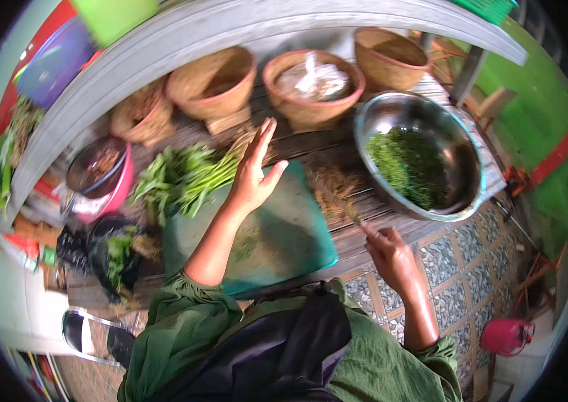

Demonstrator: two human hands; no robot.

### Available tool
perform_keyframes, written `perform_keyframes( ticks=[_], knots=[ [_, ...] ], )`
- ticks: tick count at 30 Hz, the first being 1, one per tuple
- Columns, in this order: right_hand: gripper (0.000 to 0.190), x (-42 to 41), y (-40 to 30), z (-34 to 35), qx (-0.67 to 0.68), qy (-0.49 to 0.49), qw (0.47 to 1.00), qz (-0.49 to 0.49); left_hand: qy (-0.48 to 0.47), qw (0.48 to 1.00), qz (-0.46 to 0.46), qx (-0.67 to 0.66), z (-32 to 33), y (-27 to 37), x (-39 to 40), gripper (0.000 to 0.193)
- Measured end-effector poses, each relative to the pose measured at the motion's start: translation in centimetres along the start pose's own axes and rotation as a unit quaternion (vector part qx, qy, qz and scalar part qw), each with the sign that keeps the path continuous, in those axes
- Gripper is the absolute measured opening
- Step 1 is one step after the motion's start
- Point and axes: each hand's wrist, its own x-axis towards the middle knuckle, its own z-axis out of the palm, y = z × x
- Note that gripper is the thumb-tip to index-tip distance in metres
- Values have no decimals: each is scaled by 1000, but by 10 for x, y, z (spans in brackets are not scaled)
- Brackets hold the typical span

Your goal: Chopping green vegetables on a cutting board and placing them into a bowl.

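My left hand [256, 176] is raised over the far edge of a green cutting board [284, 226], fingers apart, holding nothing. Beside it at the left lies a bunch of leafy green vegetables [193, 176], its stems reaching behind my hand. My right hand [387, 246] is at the table's near edge, right of the board, with its fingers curled around something slender and blurred that points toward a pile of brown roots [331, 191]; I cannot tell what it is. Bits of chopped green [246, 243] lie on the board. A large metal bowl [477, 166] at the right holds chopped green herbs [404, 166].
Several woven-looking brown bowls [213, 75] line the back, one holding a tied plastic bag [311, 80]. A pink basin [118, 193] and a black plastic bag with greens [113, 256] are at the left. A pale shelf edge [264, 20] overhangs the back.
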Motion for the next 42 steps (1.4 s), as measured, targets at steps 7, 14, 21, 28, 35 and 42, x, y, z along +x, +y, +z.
perform_keyframes(
  ticks=[7,14,21,28,35,42],
  knots=[
    [47,-21,-53,76,-82,-251,950,-167,82,979,-181,38,-77,-54,-172,63],
    [46,11,-47,117,-120,-187,960,-172,107,967,-218,82,-88,-38,-255,55],
    [33,55,-40,109,-34,-156,974,-163,40,966,-219,132,-73,-29,-260,58],
    [30,97,-7,118,-142,-95,977,-130,-34,948,-230,218,-62,-35,-258,62],
    [33,55,-43,111,-65,-216,965,-137,-64,938,-242,241,-66,-39,-251,59],
    [32,50,-50,100,-81,-180,969,-151,-52,945,-244,212,-69,-52,-244,55]
  ],
)
